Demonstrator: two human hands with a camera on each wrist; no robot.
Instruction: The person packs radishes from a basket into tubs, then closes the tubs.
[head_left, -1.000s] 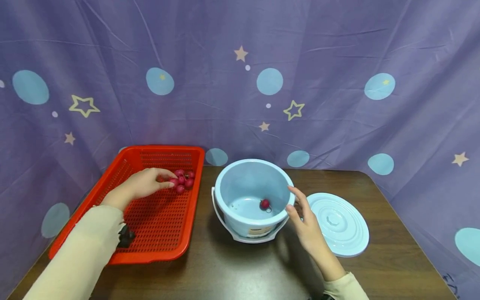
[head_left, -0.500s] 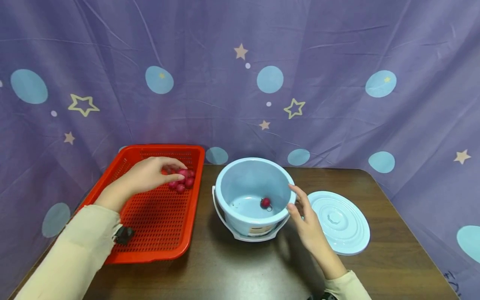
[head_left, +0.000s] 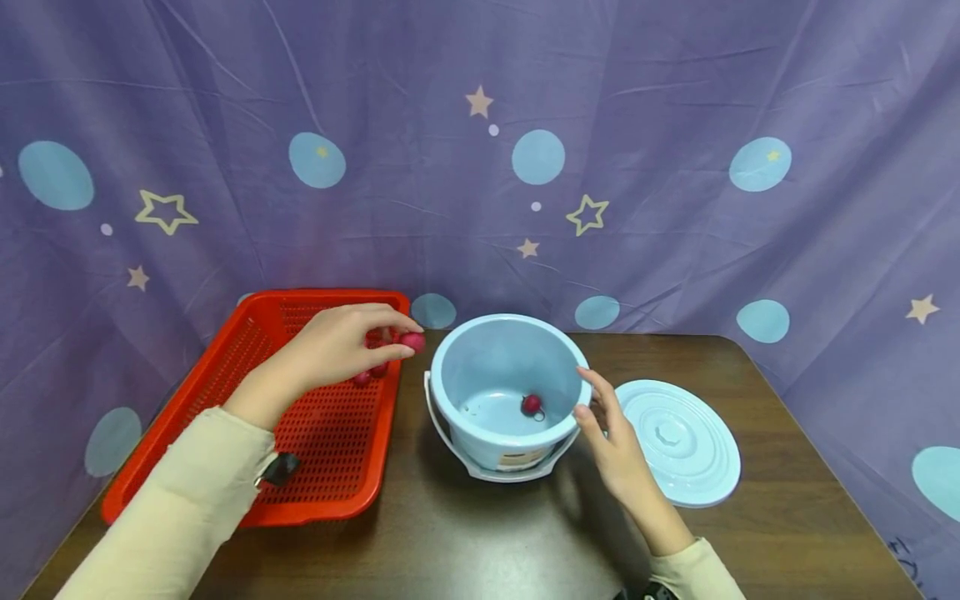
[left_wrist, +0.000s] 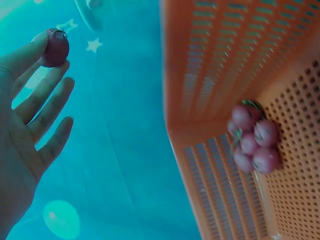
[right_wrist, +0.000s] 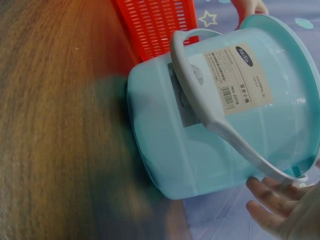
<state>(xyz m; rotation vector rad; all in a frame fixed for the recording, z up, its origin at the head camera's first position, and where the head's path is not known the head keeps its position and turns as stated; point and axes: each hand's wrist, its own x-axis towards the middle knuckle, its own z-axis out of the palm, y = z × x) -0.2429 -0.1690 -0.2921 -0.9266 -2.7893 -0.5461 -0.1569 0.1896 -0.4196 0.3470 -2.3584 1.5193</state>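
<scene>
My left hand (head_left: 341,342) pinches a red radish (head_left: 412,342) between thumb and fingertips, above the right edge of the red basket (head_left: 330,500). In the left wrist view that radish (left_wrist: 56,47) has a short stem stub, and the other fingers spread loosely. Several more radishes (left_wrist: 252,137) lie clustered in the basket's corner. The light-blue bucket (head_left: 480,446) stands upright to the right with one radish (head_left: 532,405) on its floor. My right hand (head_left: 618,450) rests at the bucket's right rim with fairly straight fingers; the right wrist view has its fingers (right_wrist: 272,200) against the side.
A light-blue round lid (head_left: 678,442) lies flat on the brown wooden table (head_left: 480,542), right of the bucket. The bucket's handle (head_left: 506,477) hangs down in front. Behind the table hangs a purple curtain (head_left: 420,150) with stars and dots.
My left hand has lifted a radish out of the cluster and moved right with it to the basket's edge. The right hand and the bucket have stayed in place.
</scene>
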